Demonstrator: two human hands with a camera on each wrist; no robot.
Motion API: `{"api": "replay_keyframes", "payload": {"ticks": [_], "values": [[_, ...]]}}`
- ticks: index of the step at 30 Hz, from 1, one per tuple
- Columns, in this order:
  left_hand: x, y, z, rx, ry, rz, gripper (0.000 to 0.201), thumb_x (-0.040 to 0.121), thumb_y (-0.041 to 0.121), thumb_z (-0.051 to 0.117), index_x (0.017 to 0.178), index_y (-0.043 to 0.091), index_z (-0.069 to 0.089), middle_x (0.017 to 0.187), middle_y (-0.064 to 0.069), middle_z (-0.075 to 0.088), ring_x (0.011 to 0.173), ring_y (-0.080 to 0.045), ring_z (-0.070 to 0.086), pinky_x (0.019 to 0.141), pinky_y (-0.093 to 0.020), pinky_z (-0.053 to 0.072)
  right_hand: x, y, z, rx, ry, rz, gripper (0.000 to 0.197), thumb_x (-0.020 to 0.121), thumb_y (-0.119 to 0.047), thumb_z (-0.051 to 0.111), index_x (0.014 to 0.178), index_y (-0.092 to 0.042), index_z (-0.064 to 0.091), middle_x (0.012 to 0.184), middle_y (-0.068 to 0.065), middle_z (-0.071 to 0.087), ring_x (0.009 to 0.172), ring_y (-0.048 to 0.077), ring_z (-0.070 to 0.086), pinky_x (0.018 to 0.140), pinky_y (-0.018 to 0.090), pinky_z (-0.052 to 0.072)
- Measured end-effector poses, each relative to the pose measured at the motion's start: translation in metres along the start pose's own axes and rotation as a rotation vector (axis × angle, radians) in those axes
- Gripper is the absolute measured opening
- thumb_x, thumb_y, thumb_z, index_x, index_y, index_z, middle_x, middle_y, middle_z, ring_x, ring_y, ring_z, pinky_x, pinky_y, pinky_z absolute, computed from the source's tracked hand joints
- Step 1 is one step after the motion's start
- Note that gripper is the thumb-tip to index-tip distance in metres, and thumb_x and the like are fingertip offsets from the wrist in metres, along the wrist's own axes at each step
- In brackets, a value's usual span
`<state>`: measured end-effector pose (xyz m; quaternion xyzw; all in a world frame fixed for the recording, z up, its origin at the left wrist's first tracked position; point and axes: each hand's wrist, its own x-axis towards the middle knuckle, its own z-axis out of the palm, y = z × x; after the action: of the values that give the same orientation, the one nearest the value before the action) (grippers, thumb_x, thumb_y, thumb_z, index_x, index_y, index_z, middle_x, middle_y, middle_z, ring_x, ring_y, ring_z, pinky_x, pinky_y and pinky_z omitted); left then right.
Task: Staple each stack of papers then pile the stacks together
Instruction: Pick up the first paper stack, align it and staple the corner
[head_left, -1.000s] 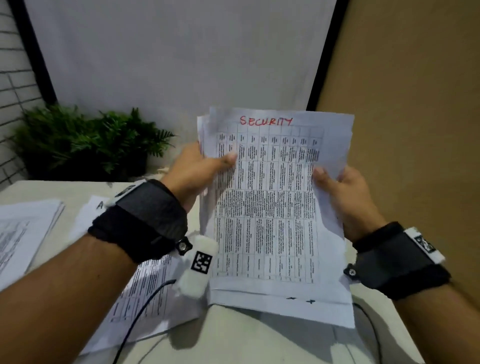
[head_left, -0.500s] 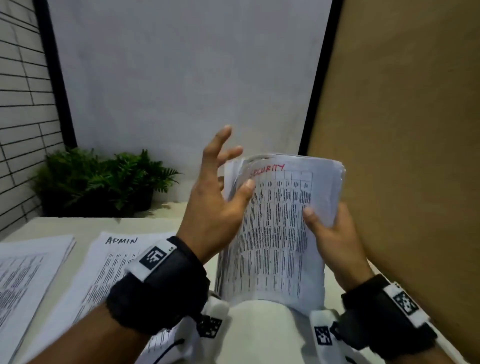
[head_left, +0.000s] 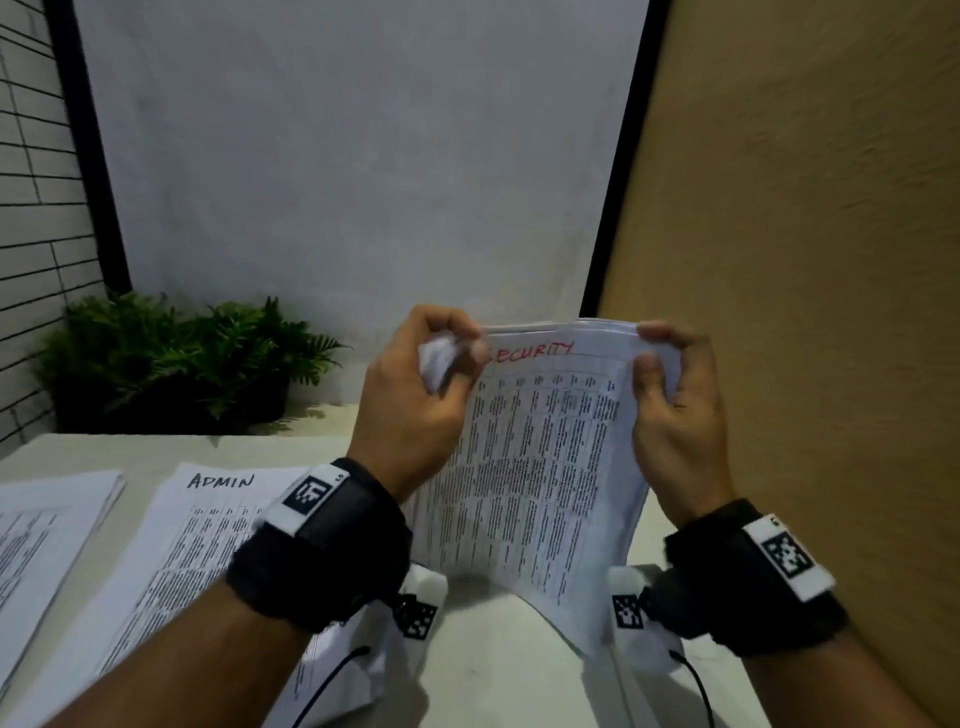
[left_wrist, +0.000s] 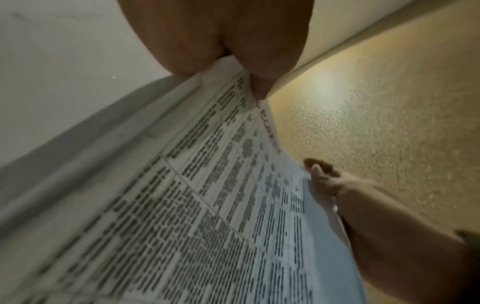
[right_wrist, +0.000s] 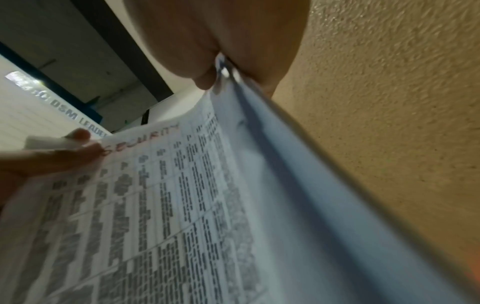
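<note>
The SECURITY stack (head_left: 540, 467) is held up off the table (head_left: 483, 675), roughly upright at the centre of the head view, its top edge level between two fists. The left hand (head_left: 415, 405) pinches the top corner at 10 o'clock of the sheet; the right hand (head_left: 675, 410) pinches the opposite corner at 2 o'clock. Both hold paper, fingers curled.

It should handle as light, limp stuff — the lower half already bows and sags toward the table. Loose sheets will slide against each other, so the corners are a fair place to hold for squaring; for stapling, a grip close beside the chosen corner would keep the edges flush.

Lying flat at 8 o'clock are the ADMIN stack (head_left: 171, 561) and another stack (head_left: 47, 525) at the far left; a plant (head_left: 171, 364) stands at 10 o'clock.

The wrist views show what the head view hides: paper passing between thumb and fingers (left_wrist: 182, 47), and the stack's layered edge (right_wrist: 298, 164). The left hand's corner looks crumpled, though blur makes this uncertain. No stapler appears anywhere.
</note>
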<state>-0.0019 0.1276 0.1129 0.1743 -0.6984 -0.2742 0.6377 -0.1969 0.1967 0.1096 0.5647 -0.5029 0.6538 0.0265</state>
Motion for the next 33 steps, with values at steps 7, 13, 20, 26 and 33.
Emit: {"api": "replay_keyframes", "payload": {"ticks": [7, 13, 20, 26, 33], "values": [[0.009, 0.003, -0.009, 0.01, 0.024, -0.064, 0.02, 0.085, 0.021, 0.069, 0.089, 0.033, 0.053, 0.09, 0.001, 0.066, 0.076, -0.021, 0.072, 0.062, -0.044, 0.062, 0.01, 0.005, 0.004, -0.024, 0.021, -0.036, 0.033, 0.091, -0.014, 0.063, 0.122, -0.011, 0.051, 0.105, -0.025, 0.051, 0.09, -0.026, 0.054, 0.072, -0.003, 0.043], [0.005, 0.0, -0.012, 0.046, 0.031, 0.012, 0.024, 0.089, 0.013, 0.063, 0.092, 0.036, 0.056, 0.091, 0.011, 0.063, 0.08, -0.013, 0.07, 0.062, -0.035, 0.062, 0.01, 0.005, 0.004, -0.03, 0.079, -0.056, 0.029, 0.091, -0.022, 0.064, 0.117, -0.012, 0.055, 0.099, -0.022, 0.055, 0.089, -0.019, 0.058, 0.073, 0.007, 0.05], [0.005, -0.006, -0.011, 0.077, 0.163, 0.032, 0.018, 0.08, 0.023, 0.075, 0.086, 0.025, 0.058, 0.091, 0.014, 0.065, 0.083, -0.005, 0.068, 0.068, -0.026, 0.06, 0.011, 0.003, 0.007, 0.021, 0.139, -0.046, 0.014, 0.094, -0.028, 0.058, 0.106, -0.021, 0.056, 0.101, -0.011, 0.061, 0.095, 0.013, 0.064, 0.081, 0.039, 0.059], [0.006, -0.004, -0.01, 0.004, 0.223, -0.024, 0.015, 0.079, 0.022, 0.074, 0.079, 0.025, 0.059, 0.079, 0.01, 0.066, 0.066, -0.002, 0.069, 0.054, -0.02, 0.057, 0.005, -0.005, 0.008, 0.07, 0.016, -0.112, 0.032, 0.087, -0.016, 0.066, 0.114, -0.02, 0.05, 0.1, -0.018, 0.054, 0.084, -0.014, 0.061, 0.068, 0.005, 0.049], [0.008, -0.002, -0.009, 0.048, 0.219, 0.014, 0.016, 0.078, 0.031, 0.071, 0.078, 0.029, 0.055, 0.077, 0.015, 0.064, 0.067, 0.002, 0.067, 0.057, -0.018, 0.056, 0.008, 0.002, 0.014, 0.131, 0.1, -0.106, 0.024, 0.088, -0.006, 0.066, 0.108, -0.014, 0.056, 0.1, -0.012, 0.059, 0.085, -0.011, 0.062, 0.07, 0.006, 0.049]]}}
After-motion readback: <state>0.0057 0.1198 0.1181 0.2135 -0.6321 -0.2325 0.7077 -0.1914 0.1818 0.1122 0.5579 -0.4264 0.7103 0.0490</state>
